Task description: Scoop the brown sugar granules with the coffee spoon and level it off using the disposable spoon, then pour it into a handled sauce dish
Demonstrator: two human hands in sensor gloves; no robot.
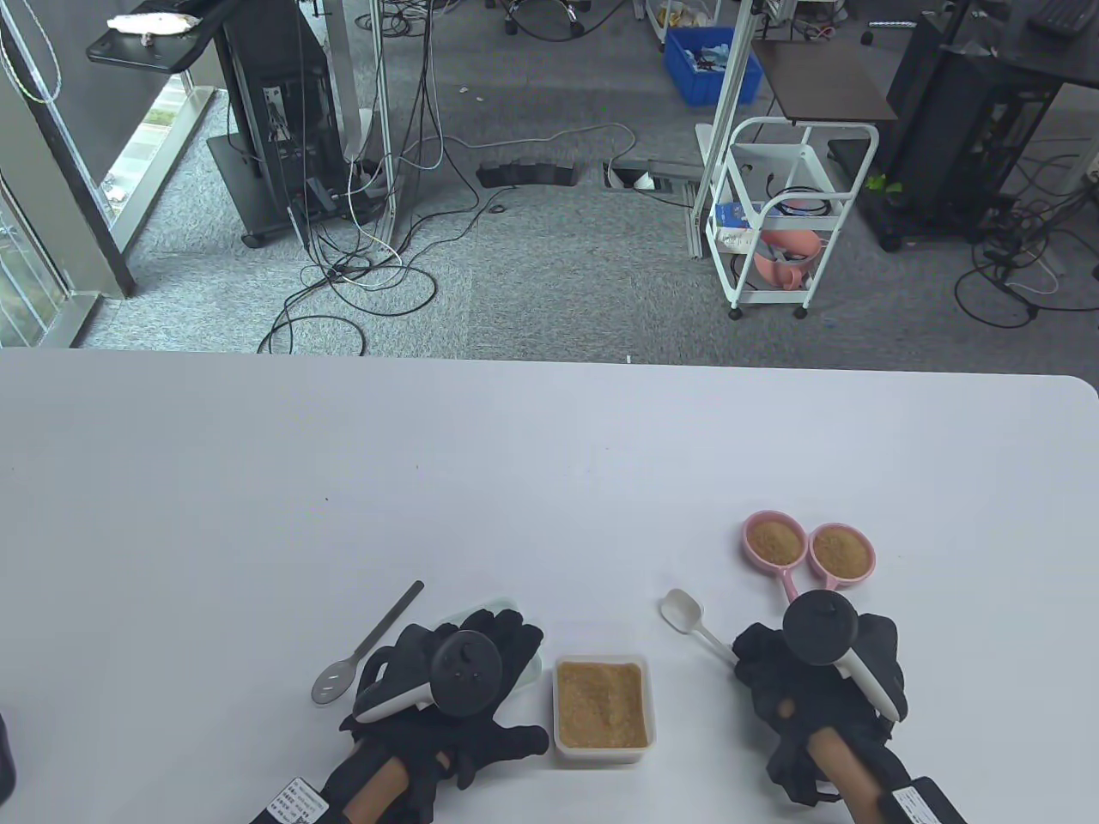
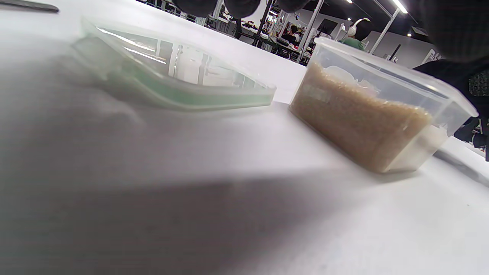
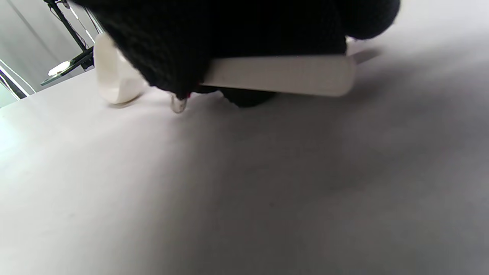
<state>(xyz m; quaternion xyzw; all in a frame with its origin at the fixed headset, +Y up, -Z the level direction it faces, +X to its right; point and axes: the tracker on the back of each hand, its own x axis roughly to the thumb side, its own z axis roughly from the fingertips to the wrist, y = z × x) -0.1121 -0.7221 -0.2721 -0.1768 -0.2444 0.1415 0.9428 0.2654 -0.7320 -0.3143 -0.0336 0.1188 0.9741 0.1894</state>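
A clear tub of brown sugar stands near the table's front edge. The metal coffee spoon lies to its left, just beside my left hand, untouched. That hand lies flat with fingers spread over the tub's greenish lid. My right hand is curled over the handle of the white disposable spoon, whose bowl rests on the table. Two pink handled sauce dishes, both holding sugar, sit just beyond the right hand, their handles running under it.
The white table stretches far beyond the objects. Its back edge and rounded right corner border an office floor with cables, a white cart and stands. A dark object shows at the table's lower left edge.
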